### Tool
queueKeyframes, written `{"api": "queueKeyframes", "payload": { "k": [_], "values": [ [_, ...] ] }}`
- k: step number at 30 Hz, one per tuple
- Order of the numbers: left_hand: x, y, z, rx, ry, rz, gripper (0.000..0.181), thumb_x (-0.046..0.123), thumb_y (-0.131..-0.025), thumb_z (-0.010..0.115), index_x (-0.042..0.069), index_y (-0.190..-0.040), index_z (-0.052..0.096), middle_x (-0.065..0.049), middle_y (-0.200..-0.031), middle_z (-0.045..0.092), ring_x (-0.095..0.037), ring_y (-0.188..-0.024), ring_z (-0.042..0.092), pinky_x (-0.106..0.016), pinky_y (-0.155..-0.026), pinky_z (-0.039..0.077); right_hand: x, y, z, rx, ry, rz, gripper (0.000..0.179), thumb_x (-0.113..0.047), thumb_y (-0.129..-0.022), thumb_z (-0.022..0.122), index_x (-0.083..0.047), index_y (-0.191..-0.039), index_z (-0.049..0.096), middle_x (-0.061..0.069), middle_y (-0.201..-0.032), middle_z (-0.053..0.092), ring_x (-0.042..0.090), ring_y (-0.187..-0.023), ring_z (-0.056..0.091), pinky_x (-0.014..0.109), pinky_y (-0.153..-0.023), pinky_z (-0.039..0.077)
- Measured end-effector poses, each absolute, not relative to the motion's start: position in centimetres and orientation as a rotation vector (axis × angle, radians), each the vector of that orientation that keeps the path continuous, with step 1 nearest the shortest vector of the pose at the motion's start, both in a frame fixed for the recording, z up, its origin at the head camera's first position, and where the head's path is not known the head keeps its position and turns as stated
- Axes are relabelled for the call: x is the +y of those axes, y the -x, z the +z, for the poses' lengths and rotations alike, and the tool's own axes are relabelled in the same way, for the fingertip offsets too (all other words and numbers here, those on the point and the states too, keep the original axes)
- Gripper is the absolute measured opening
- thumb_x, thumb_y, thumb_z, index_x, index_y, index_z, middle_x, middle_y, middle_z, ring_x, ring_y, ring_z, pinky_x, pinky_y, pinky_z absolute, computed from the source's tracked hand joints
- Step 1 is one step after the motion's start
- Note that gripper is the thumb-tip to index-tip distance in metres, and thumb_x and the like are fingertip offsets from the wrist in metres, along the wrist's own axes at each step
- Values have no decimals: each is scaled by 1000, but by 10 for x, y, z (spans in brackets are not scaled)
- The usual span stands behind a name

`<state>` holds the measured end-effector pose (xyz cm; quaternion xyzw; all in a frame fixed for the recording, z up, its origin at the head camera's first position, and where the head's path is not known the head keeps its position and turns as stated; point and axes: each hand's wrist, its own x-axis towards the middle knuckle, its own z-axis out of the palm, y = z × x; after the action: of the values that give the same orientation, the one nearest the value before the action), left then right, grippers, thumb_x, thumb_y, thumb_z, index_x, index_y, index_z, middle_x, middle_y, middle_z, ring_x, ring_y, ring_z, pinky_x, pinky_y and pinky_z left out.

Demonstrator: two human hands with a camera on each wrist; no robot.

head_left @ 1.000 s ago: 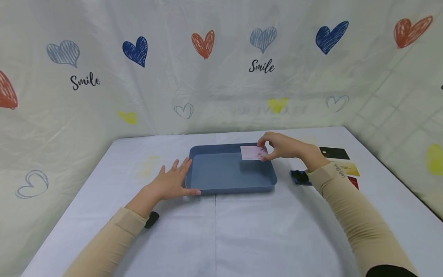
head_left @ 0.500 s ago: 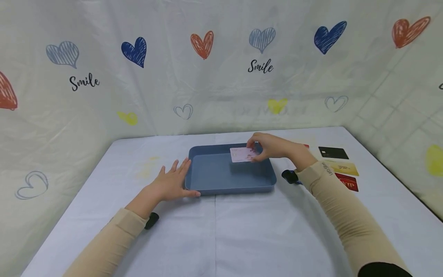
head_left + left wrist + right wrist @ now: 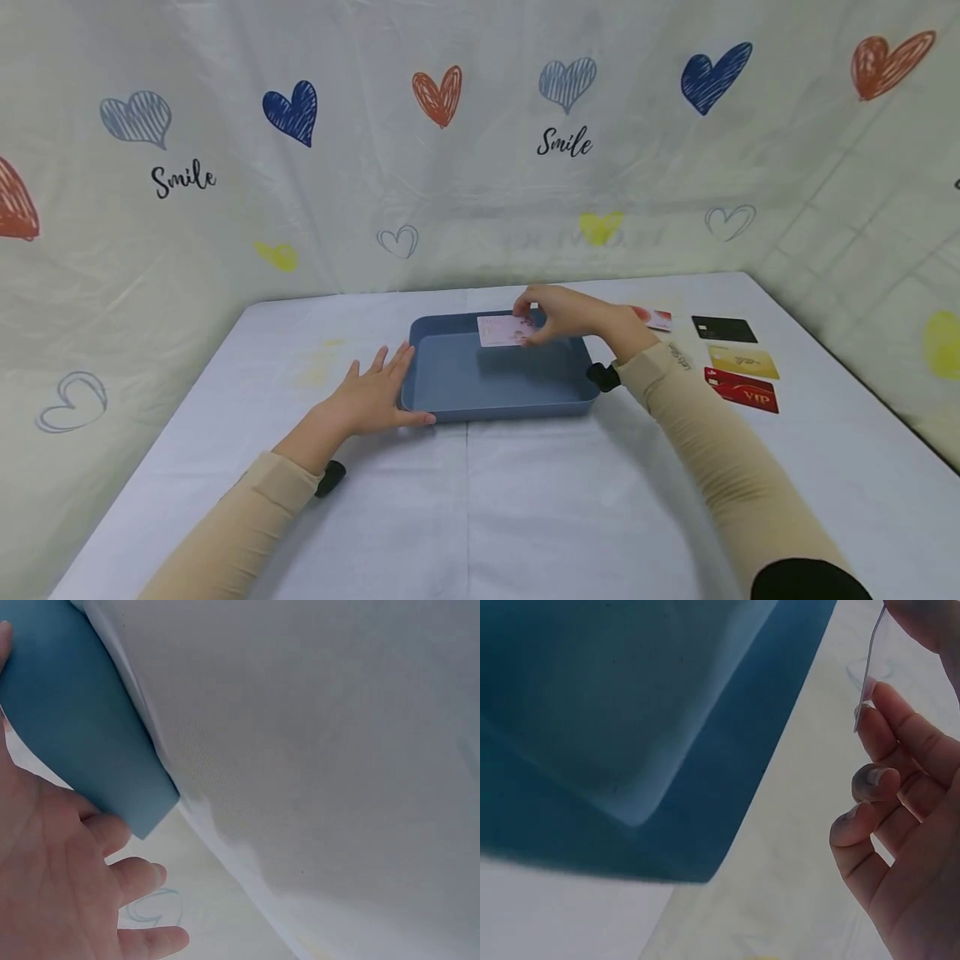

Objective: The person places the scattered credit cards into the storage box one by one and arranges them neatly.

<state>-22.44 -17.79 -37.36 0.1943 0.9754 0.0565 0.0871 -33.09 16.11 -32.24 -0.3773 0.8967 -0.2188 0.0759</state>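
A shallow blue-grey tray (image 3: 450,379) lies on the white-covered table in the head view. My left hand (image 3: 367,402) rests at its left edge, fingers spread and thumb along the front left corner. Between the thumb and fingers of my right hand (image 3: 573,317) I pinch a pale pink patterned card (image 3: 497,331) by its right end, held over the back part of the tray. Seen edge-on in the right wrist view, the card (image 3: 870,667) is slightly bent. The left wrist view has my left palm (image 3: 52,870) beside the tray's wall (image 3: 90,712).
Right of the tray lie a black card (image 3: 723,330), a gold card (image 3: 742,362) and a red VIP card (image 3: 742,390). A red and white card (image 3: 654,318) is partly covered by my right wrist. Behind the table hangs a heart-printed curtain (image 3: 495,183).
My right hand has moved left with the pink card, from the tray's right end toward its middle. More of the red cards shows; the blue card is now hidden. My left hand stays put.
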Motion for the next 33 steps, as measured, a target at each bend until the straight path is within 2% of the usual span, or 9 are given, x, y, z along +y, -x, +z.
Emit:
{"api": "queueKeyframes", "payload": {
  "k": [4, 11, 17, 33],
  "values": [
    [-177, 223, -372, 2903, -576, 183, 121, 78, -84, 63, 4, -164, 11, -12, -171, 9, -44, -154, 11, -73, -115, 11, 154, 336, -326, 2688, 1142, -658, 44, -18, -83, 86, 0, -119, 68, 10, -115, 62, 35, -107, 55, 44, -96, 46],
    [-177, 222, -374, 2901, -570, 177, 121, 78, -85, 62, 3, -164, 10, -13, -171, 9, -43, -154, 11, -73, -115, 11, 141, 342, -331, 2683, 1161, -645, 43, -18, -83, 85, 1, -118, 67, 11, -115, 64, 27, -105, 55, 43, -98, 46],
    [-176, 223, -373, 2901, -570, 172, 120, 77, -85, 62, 3, -164, 10, -13, -171, 9, -43, -154, 11, -73, -115, 12, 133, 346, -334, 2686, 1127, -646, 45, -18, -85, 84, 0, -121, 66, 12, -121, 63, 29, -109, 55, 45, -100, 46],
    [-176, 225, -374, 2892, -561, 150, 120, 77, -86, 61, 2, -164, 9, -14, -171, 8, -44, -154, 11, -72, -115, 12, 106, 349, -342, 2705, 1136, -615, 44, -19, -84, 86, 2, -118, 67, 13, -117, 62, 27, -107, 54, 41, -99, 46]
  ]
}}
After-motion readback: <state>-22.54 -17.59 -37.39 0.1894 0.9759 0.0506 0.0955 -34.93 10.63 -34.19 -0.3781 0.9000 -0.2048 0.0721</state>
